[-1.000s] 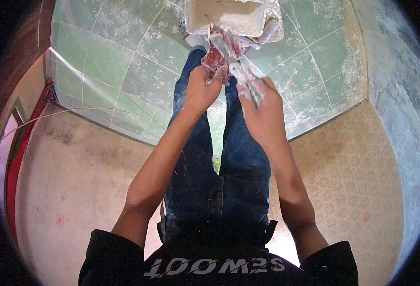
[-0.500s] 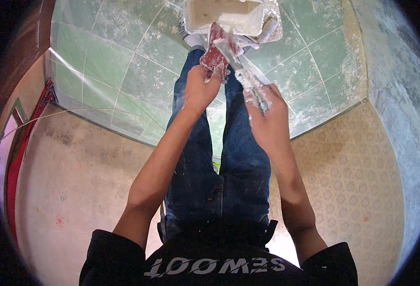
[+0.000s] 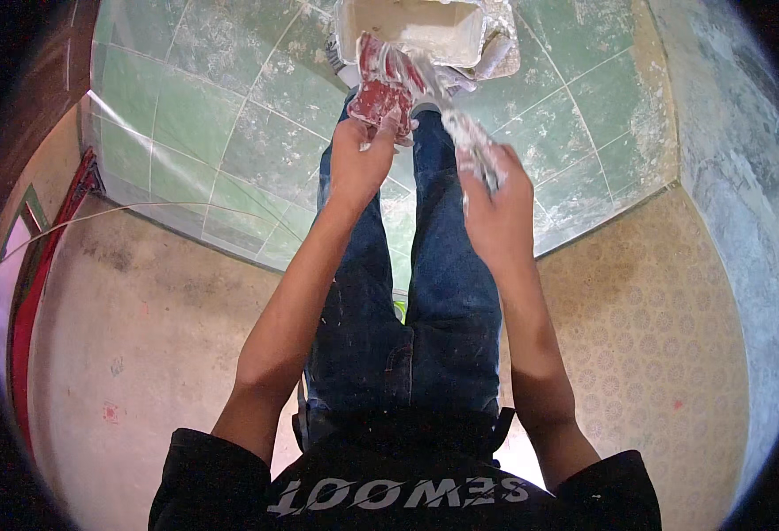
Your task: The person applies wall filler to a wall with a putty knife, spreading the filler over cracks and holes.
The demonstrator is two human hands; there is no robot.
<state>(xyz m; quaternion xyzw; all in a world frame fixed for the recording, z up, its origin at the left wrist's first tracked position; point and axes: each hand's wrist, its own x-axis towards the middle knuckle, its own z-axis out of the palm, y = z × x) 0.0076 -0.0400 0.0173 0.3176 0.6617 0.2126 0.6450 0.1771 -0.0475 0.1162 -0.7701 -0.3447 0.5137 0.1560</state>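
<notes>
- Setting: room used as work site.
- Landmark: tub point(image 3: 341, 35) of pale paste point(image 3: 433, 31).
- Around tub: green floor tiles point(image 3: 292, 115), smeared white.
- Right of tub: patchy blue-grey wall point(image 3: 730, 159).

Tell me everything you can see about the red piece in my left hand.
The red piece looks flat, perhaps plastic, streaked with white paste, more heavily on its far part. Your left hand grips its near end, thumb on top. It points away from you, overlapping the tub in view. The coated tool in your right hand reaches its right side, too blurred to confirm contact.
</notes>
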